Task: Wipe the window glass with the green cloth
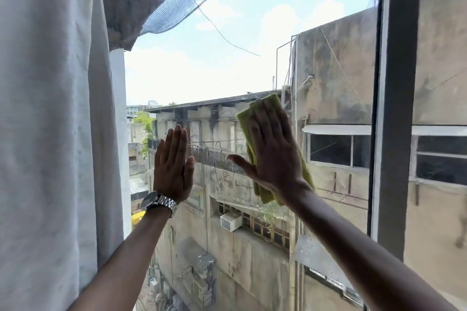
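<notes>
My right hand (274, 149) lies flat on the folded green cloth (246, 121) and presses it against the window glass (240, 33) near the pane's middle. The cloth shows above, left of and below the hand. My left hand (173, 163), with a metal watch on the wrist, rests flat against the glass to the left of the cloth, fingers together and pointing up, holding nothing.
A white curtain (50, 121) hangs along the left side of the window. A dark vertical window frame (396, 108) stands to the right of the pane. Beyond the glass are weathered buildings, a netting sheet at the top and sky.
</notes>
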The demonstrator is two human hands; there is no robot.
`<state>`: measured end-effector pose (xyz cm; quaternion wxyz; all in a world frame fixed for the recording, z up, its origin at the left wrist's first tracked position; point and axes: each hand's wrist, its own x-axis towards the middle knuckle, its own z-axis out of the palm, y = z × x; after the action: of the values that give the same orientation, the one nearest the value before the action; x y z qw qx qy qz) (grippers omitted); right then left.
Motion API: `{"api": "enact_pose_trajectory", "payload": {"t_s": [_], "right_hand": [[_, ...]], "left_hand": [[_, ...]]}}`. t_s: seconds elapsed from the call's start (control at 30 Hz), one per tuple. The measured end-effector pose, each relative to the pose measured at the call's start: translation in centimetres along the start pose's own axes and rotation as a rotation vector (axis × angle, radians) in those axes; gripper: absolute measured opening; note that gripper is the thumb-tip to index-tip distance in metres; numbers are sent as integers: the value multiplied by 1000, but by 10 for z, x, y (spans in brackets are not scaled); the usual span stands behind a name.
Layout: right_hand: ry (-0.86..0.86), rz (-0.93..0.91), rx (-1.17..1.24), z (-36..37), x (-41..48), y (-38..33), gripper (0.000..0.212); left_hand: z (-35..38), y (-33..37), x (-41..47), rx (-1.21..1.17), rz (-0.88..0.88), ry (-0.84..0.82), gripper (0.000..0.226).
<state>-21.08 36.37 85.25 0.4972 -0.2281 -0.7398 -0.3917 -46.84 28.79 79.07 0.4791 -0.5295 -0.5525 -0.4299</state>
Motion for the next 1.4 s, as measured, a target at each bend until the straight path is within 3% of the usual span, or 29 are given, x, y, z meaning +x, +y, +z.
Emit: {"api": "enact_pose_trajectory", "payload": {"t_s": [0.1,0.23,0.43,0.5,0.57,0.7,0.8,0.87,1.0,1.1,1.17,1.3,1.4], "right_hand": [[-124,-284,33,15,-59,-35,107],[-155,-384,59,12,-126,-21,96],[109,157,21,-6,-47,33,92],[140,240,59,-6,-21,22,91],[108,121,82,1,-28,4,96],[-106,-352,103,11,-97,-13,97],[-152,-495,76,8,-106,3,93],[-113,-469,52,5,-90,13,92],[65,-152,30,-3,-40,29,92],[98,-8,65,-3,-25,19,95],[24,-88,116,4,-44,-5,96],[-225,-563,82,17,-128,-35,91],[-159,-515,37,23,-139,-30,77]], "left_hand": [[-5,5,0,0,-3,-14,62],[-10,11,1,-3,-16,-38,62],[-9,10,1,6,-22,-30,63],[-8,12,0,8,-18,-20,63],[-8,12,1,8,-7,-3,62],[-9,13,-1,31,3,0,62],[-12,15,-1,36,-5,-10,62],[-12,16,-1,31,-18,-20,63],[-11,10,1,21,-24,-17,63],[-9,10,-1,14,-18,-9,62],[-11,10,0,17,-9,-9,63],[-15,14,0,14,-19,-28,63],[-15,15,0,20,-36,-20,63]]}}
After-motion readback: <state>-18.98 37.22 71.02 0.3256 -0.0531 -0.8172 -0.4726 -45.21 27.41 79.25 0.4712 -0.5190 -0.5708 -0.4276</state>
